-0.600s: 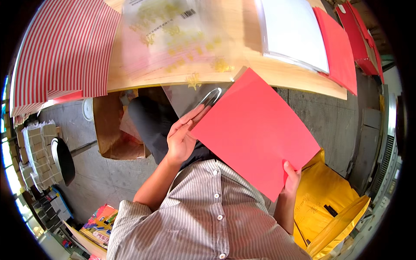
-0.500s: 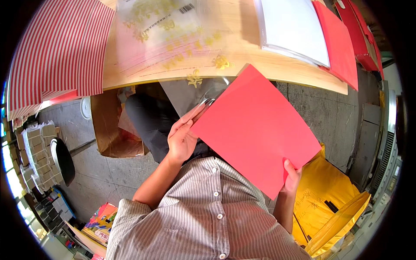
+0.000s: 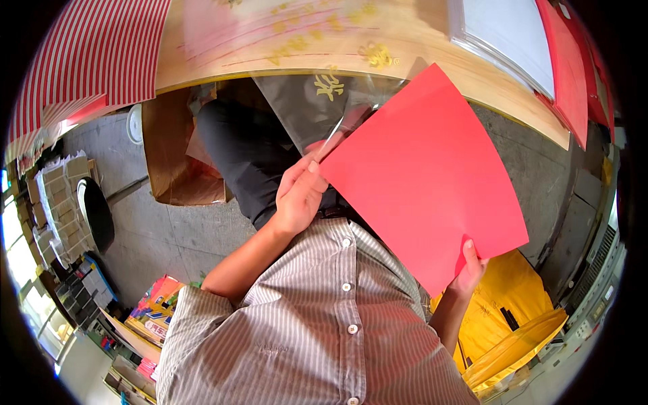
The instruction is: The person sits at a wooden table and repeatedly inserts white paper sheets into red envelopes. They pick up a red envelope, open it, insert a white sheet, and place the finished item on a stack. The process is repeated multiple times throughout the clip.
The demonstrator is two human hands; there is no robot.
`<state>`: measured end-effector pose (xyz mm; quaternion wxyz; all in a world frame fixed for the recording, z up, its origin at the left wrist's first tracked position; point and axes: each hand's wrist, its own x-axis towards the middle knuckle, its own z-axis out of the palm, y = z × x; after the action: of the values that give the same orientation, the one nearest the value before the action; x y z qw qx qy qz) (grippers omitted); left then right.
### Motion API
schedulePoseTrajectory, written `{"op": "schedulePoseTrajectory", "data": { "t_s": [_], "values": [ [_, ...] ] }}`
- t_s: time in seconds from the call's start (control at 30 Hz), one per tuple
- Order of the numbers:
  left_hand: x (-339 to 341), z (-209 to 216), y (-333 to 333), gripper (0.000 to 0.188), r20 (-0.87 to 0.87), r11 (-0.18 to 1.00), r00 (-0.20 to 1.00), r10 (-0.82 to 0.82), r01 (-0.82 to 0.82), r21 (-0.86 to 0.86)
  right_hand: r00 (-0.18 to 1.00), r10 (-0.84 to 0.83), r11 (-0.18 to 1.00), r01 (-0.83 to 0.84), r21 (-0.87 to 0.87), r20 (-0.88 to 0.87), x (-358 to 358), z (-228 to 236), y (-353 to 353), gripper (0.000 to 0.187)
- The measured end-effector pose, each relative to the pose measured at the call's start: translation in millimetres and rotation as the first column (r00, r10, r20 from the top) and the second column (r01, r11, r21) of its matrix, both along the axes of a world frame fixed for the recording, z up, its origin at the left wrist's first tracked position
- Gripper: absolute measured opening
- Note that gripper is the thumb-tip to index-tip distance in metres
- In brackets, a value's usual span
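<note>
From here I see left fingers (image 3: 311,174) pinching a clear bag (image 3: 329,86), right fingers (image 3: 469,252) a red sheet (image 3: 432,182); table (image 3: 499,84) edge far, carton (image 3: 165,155) and floor (image 3: 192,233) left, yellow sack (image 3: 496,293) near right.

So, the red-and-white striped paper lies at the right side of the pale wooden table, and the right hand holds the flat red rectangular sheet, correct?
Not quite: the head view shows the striped paper at the left side of the table. The right hand does hold the red sheet.
</note>
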<state>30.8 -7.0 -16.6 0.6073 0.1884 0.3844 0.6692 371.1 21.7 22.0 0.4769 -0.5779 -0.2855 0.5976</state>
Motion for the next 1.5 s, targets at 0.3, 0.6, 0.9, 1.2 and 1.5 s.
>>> {"op": "schedulePoseTrajectory", "data": {
  "t_s": [0.3, 0.6, 0.9, 1.2, 1.5],
  "values": [
    [2, -1, -2, 0.065, -0.219, 0.999, 0.975, -0.049, 0.049, -0.003, 0.999, 0.044, 0.998, -0.043, 0.046, -0.006, -7, 0, 3, 0.051],
    [2, -24, -11, 0.047, -0.068, 0.995, 0.996, -0.064, 0.069, 0.074, 1.0, 0.011, 1.0, -0.011, 0.01, -0.008, -9, -5, 0, 0.047],
    [9, -20, -6, 0.037, -0.168, 0.995, 0.985, -0.026, 0.042, 0.094, 0.999, 0.023, 1.0, -0.023, -0.002, -0.042, -11, -6, 0, 0.046],
    [7, -15, -11, 0.026, -0.586, 0.988, 0.8, -0.13, 0.055, -0.145, 1.0, -0.004, 1.0, 0.004, -0.004, 0.004, -35, -1, 5, 0.041],
    [18, -10, 37, 0.014, -0.173, 0.963, 0.953, 0.248, -0.261, -0.058, 0.974, 0.057, 0.998, -0.06, -0.007, -0.22, -83, 28, 20, 0.035]
  ]
}}
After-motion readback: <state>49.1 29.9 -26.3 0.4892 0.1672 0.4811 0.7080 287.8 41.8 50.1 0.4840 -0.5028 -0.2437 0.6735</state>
